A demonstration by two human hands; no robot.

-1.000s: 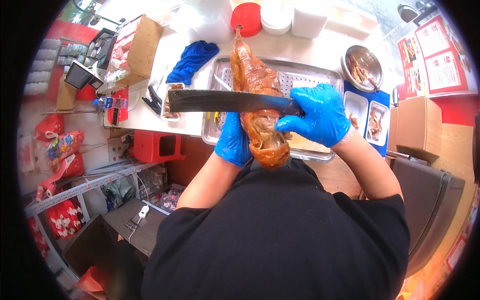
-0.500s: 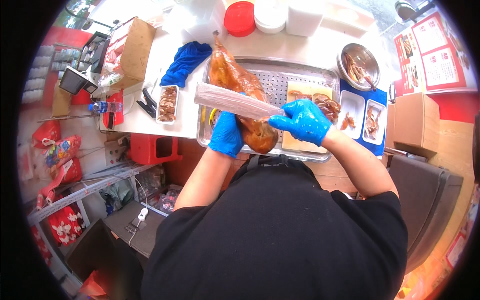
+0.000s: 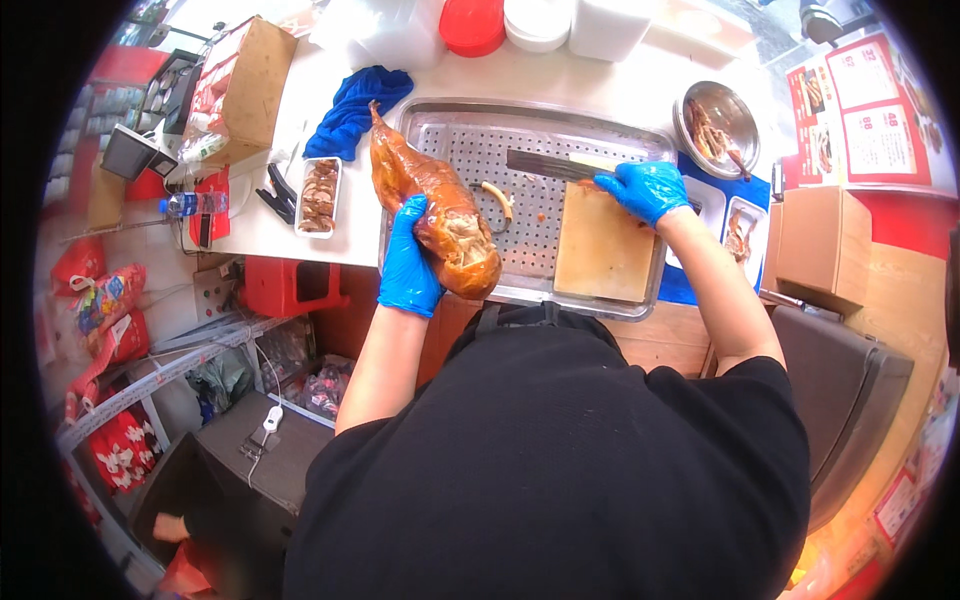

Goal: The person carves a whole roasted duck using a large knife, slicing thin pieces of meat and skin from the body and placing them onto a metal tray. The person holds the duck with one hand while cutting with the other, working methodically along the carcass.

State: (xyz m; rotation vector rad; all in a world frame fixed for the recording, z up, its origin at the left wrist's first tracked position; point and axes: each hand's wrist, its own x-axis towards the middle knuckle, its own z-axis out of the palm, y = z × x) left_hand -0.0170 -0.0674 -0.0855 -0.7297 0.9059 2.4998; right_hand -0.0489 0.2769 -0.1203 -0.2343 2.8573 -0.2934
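Note:
My left hand (image 3: 408, 268), in a blue glove, is closed around a whole roast duck (image 3: 425, 190). The duck lies tilted over the left side of a perforated metal tray (image 3: 540, 115), its glossy brown skin cut open to pale meat at the near end. In my gloved right hand (image 3: 648, 190) is a cleaver (image 3: 550, 166), its blade pointing left over the far edge of a yellowish cutting board (image 3: 605, 250). The board shows mostly bare surface. Between duck and board rests a pale curved piece (image 3: 497, 200) of unclear kind.
Sliced meat fills a white box (image 3: 318, 198) beside black tongs (image 3: 278, 195) and a blue cloth (image 3: 355, 105). Right of the tray stand a steel bowl of bones (image 3: 716, 130) and white trays (image 3: 740, 225), partly behind my arm. Another person's hand (image 3: 170, 528) shows at lower left.
My left hand has shifted the duck left, off the tray's middle. The cleaver has moved right, away from the duck, to the board's far edge. Meat slices no longer show on the board.

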